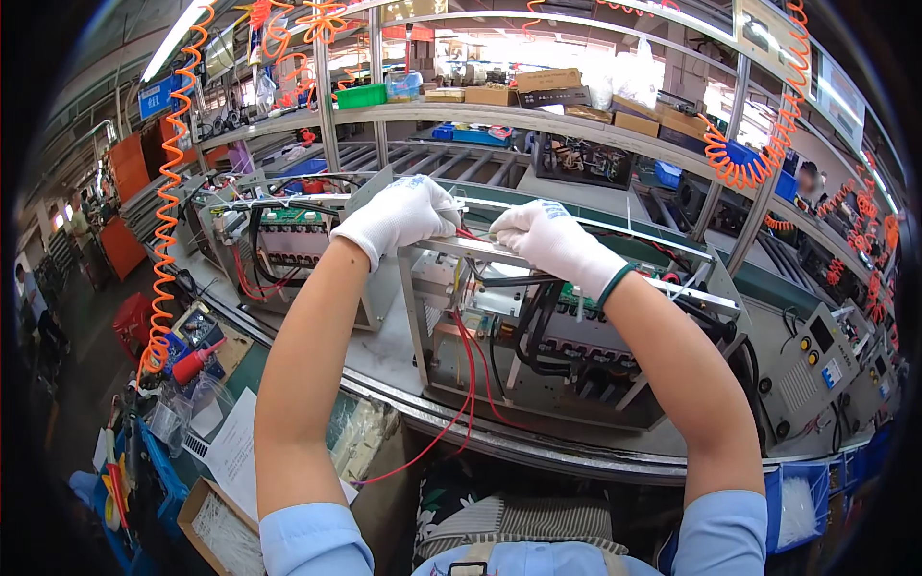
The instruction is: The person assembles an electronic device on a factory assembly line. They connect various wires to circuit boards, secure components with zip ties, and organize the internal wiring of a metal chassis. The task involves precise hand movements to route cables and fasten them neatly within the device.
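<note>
Both my hands wear white knitted gloves and meet over the top rail of an open metal machine chassis (pixel 420 322). My left hand (pixel 403 216) is closed, its fingertips pinching at red wires (pixel 471 360) by the rail. Just right of it, my right hand (pixel 557 242) is also closed, with thumb and fingers pressed together at the same red wires. A short stretch of red shows between the two hands. From there the wires hang down the chassis front and loop over the bench edge. Thick black cables (pixel 526 331) and a green circuit board (pixel 581 305) sit inside.
A similar open chassis (pixel 298 240) stands left, and panelled units (pixel 812 360) stand right. Orange coiled hoses (pixel 168 221) hang around the bench. Behind is a shelf (pixel 461 117) with boxes, above rollers (pixel 480 165). Lower left are a paper sheet (pixel 235 451) and a red-capped bottle (pixel 197 363).
</note>
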`<move>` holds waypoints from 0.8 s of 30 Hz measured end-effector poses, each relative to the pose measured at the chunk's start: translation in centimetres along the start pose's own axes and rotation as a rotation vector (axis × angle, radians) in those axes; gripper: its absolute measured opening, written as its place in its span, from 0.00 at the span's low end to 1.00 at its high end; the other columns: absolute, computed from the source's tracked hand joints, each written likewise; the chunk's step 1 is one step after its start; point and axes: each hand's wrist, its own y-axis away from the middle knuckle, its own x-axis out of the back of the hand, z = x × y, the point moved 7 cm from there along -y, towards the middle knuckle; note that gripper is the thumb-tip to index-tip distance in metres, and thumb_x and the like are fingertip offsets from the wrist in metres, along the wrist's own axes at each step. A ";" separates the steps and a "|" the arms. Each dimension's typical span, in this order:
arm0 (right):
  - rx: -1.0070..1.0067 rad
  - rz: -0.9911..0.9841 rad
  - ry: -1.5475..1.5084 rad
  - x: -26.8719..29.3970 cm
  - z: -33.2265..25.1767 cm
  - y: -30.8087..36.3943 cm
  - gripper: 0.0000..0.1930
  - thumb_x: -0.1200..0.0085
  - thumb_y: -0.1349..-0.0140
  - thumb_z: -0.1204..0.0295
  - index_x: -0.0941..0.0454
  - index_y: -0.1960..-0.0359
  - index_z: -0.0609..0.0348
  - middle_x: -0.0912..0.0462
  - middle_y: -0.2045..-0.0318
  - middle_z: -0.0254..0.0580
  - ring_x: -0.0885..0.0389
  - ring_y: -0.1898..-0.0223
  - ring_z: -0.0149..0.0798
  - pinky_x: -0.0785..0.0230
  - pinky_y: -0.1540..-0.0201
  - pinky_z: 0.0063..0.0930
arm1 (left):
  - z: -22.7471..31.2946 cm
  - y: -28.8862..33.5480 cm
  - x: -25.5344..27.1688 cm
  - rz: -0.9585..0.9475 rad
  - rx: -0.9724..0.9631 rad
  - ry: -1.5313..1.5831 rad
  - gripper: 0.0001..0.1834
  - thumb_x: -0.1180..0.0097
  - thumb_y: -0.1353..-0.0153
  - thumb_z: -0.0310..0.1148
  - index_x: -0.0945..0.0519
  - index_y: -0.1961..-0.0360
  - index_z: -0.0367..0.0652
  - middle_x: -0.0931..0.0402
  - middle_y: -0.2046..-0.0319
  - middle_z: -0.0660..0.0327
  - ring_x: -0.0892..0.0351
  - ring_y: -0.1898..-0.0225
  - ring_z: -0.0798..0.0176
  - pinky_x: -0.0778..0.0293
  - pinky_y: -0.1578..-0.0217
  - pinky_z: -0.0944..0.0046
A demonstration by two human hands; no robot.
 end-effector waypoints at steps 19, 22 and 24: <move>0.043 -0.196 0.246 0.6 0.6 4.9 0.27 0.38 0.45 0.56 0.26 0.49 0.62 0.16 0.62 0.54 0.17 0.55 0.51 0.27 0.53 0.38 | 4.2 10.3 -8.3 0.399 -0.013 0.689 0.11 0.51 0.32 0.32 0.19 0.59 0.36 0.19 0.72 0.58 0.23 0.71 0.67 0.28 0.69 0.65; 0.032 -0.184 0.313 0.4 0.4 5.0 0.24 0.37 0.45 0.58 0.26 0.52 0.62 0.17 0.64 0.56 0.17 0.58 0.53 0.27 0.56 0.40 | 5.5 9.9 -13.8 0.023 0.171 1.109 0.16 0.56 0.29 0.36 0.23 0.49 0.39 0.22 0.76 0.65 0.37 0.84 0.79 0.42 0.84 0.76; 0.036 -0.172 0.329 0.5 0.2 5.2 0.25 0.37 0.45 0.57 0.26 0.52 0.62 0.17 0.64 0.55 0.17 0.58 0.53 0.27 0.56 0.40 | 6.4 9.0 -14.7 -0.043 0.073 1.402 0.11 0.56 0.28 0.34 0.24 0.53 0.41 0.21 0.75 0.64 0.42 0.87 0.80 0.46 0.86 0.76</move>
